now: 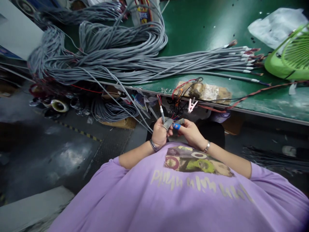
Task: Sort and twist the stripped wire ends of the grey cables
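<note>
My left hand [159, 133] is closed around a grey cable [162, 113] in front of my chest. The cable's end points up, with a white band and thin red wires [159, 100] sticking out. A grey wrapping [168, 123] covers what looks like the left thumb. Close beside it, my right hand [193, 133] has its fingers pinched together, with a blue band [176, 126] round one digit. Thin dark and red wires show just beyond the fingertips. What the right fingers hold is too small to make out.
A large bundle of grey cables [108, 61] lies along the green table [198, 25], stripped ends to the right. A green fan [289, 54] and a plastic bag [277, 27] are at the right. A pink clip [191, 105] and a taped block [210, 91] sit at the table edge.
</note>
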`<action>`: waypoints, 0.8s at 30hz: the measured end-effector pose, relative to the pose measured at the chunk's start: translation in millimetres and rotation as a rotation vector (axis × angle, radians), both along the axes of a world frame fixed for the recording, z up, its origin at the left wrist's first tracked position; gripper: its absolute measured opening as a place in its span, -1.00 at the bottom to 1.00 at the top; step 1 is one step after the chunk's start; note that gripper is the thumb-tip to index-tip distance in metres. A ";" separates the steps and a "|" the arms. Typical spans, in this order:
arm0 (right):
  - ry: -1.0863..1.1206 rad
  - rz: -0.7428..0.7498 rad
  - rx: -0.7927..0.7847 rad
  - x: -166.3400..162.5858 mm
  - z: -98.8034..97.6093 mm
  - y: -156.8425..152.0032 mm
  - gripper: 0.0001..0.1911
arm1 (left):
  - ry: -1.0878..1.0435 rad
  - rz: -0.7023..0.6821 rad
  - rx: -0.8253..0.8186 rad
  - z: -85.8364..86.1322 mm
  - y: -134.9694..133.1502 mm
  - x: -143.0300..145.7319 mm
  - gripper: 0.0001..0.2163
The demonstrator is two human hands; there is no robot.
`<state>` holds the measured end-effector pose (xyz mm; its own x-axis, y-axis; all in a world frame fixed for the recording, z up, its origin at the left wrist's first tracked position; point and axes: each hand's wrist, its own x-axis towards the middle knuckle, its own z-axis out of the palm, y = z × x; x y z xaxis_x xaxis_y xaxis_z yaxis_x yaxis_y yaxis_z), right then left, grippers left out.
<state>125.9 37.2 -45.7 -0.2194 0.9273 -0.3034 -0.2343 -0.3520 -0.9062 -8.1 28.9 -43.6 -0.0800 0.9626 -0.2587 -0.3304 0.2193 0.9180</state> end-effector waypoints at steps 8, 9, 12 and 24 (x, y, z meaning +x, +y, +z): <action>0.103 0.115 -0.113 31.0 -10.4 1.3 -0.59 | -0.023 -0.102 -0.030 16.5 0.3 -11.4 -0.70; 0.150 0.081 -0.128 36.8 -11.8 4.5 -0.60 | -0.035 -0.139 -0.055 20.1 -0.1 -12.2 -0.68; 0.228 -0.056 -0.152 49.2 -13.2 20.5 -0.59 | -0.063 -0.241 -0.119 30.6 0.1 -9.3 -0.66; 0.275 -0.107 -0.084 31.8 6.7 57.4 -0.36 | -0.091 -0.350 -0.193 42.3 16.5 27.7 -0.65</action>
<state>157.7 94.7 -39.0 -0.2065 0.9236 -0.3229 -0.5068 -0.3833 -0.7722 19.5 45.3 -1.3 0.2754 0.8608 -0.4281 -0.2832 0.4982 0.8195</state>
